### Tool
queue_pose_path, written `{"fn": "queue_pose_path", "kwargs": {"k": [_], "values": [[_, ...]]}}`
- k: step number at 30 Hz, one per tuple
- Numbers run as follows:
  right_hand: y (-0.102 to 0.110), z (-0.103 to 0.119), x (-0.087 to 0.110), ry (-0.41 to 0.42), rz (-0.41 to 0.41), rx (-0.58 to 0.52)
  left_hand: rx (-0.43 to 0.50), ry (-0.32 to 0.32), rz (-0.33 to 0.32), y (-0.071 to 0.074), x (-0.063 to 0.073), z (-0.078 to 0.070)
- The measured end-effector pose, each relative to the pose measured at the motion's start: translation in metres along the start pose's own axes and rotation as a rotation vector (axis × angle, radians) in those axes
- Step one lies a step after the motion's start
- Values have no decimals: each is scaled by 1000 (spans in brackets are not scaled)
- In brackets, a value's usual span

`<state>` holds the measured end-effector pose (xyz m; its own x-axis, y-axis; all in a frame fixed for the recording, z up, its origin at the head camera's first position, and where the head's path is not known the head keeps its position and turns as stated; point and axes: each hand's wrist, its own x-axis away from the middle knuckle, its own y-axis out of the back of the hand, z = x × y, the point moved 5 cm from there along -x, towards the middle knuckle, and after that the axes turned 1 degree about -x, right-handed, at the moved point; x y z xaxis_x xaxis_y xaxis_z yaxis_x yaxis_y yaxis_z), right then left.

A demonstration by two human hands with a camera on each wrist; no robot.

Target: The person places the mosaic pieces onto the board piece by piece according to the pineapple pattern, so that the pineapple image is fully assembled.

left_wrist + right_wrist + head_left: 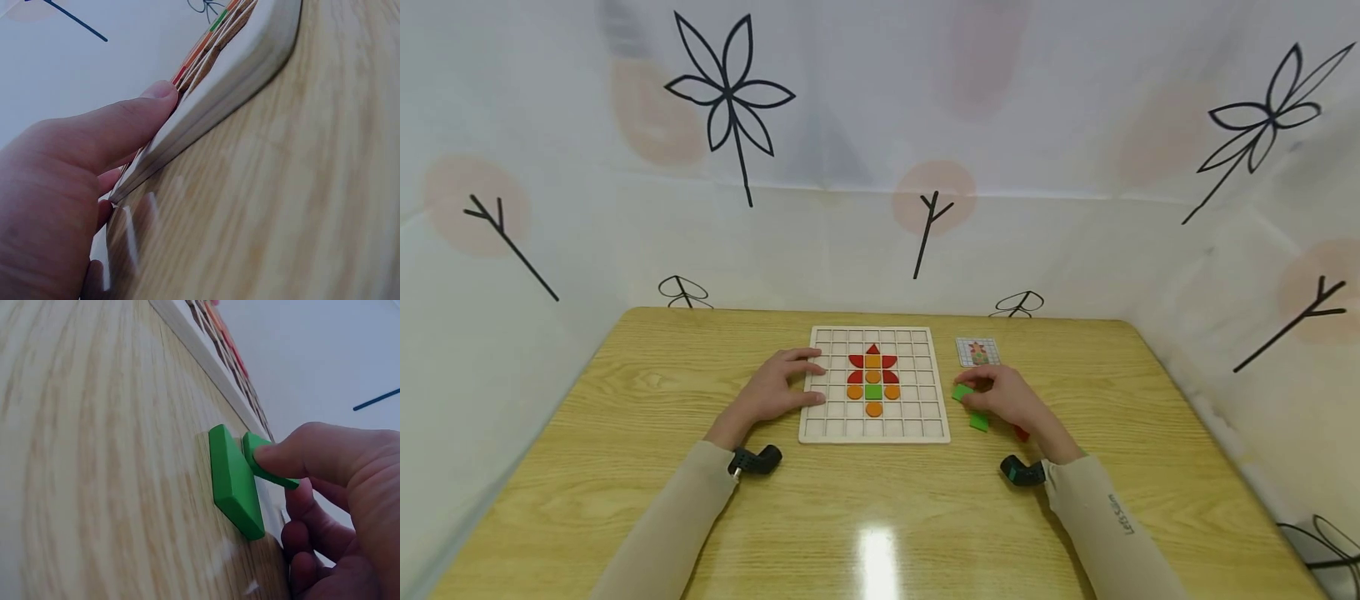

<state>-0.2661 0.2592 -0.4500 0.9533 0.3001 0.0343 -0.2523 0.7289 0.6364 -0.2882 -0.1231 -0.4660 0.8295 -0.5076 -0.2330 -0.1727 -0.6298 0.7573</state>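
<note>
A pale wooden grid board (921, 425) lies on the table, with red, orange and green tiles forming a figure near its middle. My left hand (772, 388) rests at the board's left edge, fingers extended and thumb (140, 119) over the rim. To the right of the board, my right hand (1006, 395) pinches a green tile (251, 449) between thumb and fingers. A second green tile (236, 481) lies on the table just beside it. Close under the right wrist is a red tile (1022, 433), partly covered by the hand.
A small picture card (964, 353) showing a similar coloured figure on a grid lies beyond my right hand. The wooden table (820, 517) reaches back to a white cloth (850, 250) printed with plants. Each wrist wears a black camera mount.
</note>
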Motion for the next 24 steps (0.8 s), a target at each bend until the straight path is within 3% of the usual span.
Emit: {"fn": "queue_pose_path", "kwargs": {"k": [8, 16, 24], "values": [[2, -1, 1, -14, -30, -62, -6, 20, 7, 1, 0, 0], [-1, 13, 4, 78, -34, -132, 0, 21, 10, 1, 0, -1], [-22, 32, 2, 126, -16, -170, -1, 15, 9, 1, 0, -2]]}}
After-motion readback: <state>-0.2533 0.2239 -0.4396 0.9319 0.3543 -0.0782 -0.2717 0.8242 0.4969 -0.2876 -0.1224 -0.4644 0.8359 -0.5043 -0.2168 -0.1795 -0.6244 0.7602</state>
